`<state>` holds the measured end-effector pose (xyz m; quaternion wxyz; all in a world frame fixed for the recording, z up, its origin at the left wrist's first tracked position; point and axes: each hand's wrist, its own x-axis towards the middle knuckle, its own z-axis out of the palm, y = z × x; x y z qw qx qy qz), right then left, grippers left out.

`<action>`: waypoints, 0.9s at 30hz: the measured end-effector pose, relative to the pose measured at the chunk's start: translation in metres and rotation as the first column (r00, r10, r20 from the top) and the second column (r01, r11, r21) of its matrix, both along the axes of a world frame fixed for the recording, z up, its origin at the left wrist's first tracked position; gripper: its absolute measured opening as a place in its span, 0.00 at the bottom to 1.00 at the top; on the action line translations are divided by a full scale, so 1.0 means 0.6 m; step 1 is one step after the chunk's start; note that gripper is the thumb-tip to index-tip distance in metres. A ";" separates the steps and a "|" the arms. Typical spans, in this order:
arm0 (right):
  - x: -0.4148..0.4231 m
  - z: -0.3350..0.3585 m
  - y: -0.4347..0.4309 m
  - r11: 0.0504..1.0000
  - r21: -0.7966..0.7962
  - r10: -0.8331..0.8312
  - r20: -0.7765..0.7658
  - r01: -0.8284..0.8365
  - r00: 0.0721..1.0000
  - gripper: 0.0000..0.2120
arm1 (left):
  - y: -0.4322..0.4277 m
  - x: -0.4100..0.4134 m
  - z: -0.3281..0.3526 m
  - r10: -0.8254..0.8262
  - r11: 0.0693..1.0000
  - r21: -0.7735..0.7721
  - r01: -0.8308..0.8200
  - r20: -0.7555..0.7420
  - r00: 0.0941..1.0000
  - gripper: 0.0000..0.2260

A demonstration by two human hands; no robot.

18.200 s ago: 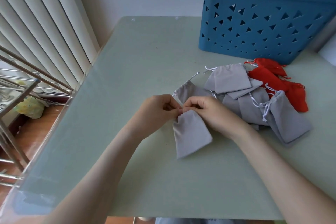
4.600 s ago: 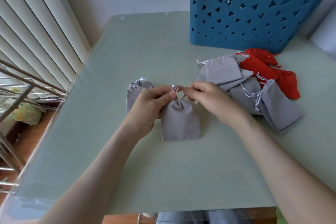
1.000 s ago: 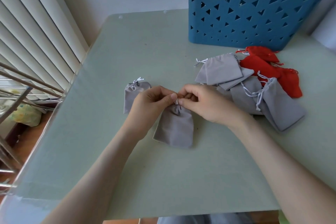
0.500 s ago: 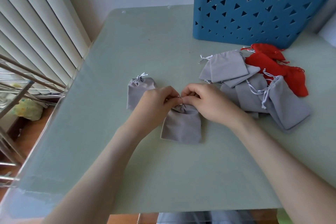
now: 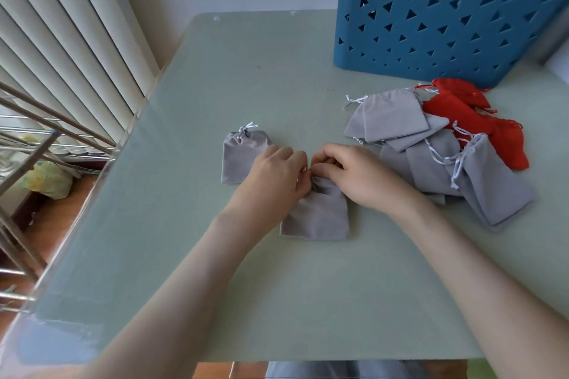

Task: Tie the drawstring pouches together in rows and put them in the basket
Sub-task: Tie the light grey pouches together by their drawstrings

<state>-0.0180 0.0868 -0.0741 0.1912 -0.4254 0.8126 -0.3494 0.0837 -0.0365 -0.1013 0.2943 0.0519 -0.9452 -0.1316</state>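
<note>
Item 1: my left hand (image 5: pixel 274 177) and right hand (image 5: pixel 354 174), fingertips brought together at the gathered mouth of a grey pouch (image 5: pixel 317 215) lying flat near the middle of the desk (image 5: pixel 215 271). Both pinch at its neck; the cord itself is hidden under my fingers, so I cannot tell which strand each hand holds.

Item 2: a second grey pouch (image 5: pixel 238 157), mouth cinched, white cord ends showing at its top, just left of my left hand and partly under it. Whether it is joined to the first, I cannot tell.

Item 3: loose heap of grey pouches (image 5: pixel 431 144), overlapping, toward the desk's right edge, white drawstrings trailing.

Item 4: red pouches (image 5: pixel 480 123), touching the far side of that heap.

Item 5: blue basket (image 5: pixel 431 24), triangular cut-outs in its wall, standing at the far right corner of the desk, just behind the red pouches.
</note>
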 end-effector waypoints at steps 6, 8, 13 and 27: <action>-0.001 -0.005 -0.001 0.999 -0.037 -0.019 0.007 0.019 1.000 0.08 | 0.000 -0.001 -0.004 0.014 0.996 -0.088 -0.018 -0.040 0.999 0.09; -0.002 -0.005 -0.002 0.999 -0.031 -0.034 0.004 0.034 0.999 0.09 | -0.002 -0.003 -0.005 0.008 0.995 -0.098 -0.013 -0.044 0.999 0.09; 0.007 0.001 0.001 0.998 -0.065 0.022 -0.015 -0.022 1.000 0.05 | -0.010 -0.001 -0.012 -0.128 0.992 -0.002 0.128 0.021 0.992 0.11; 0.011 0.021 0.011 0.958 -0.286 0.082 0.364 0.027 0.928 0.16 | 0.003 0.008 0.009 0.018 1.000 -0.002 -0.019 -0.192 0.981 0.12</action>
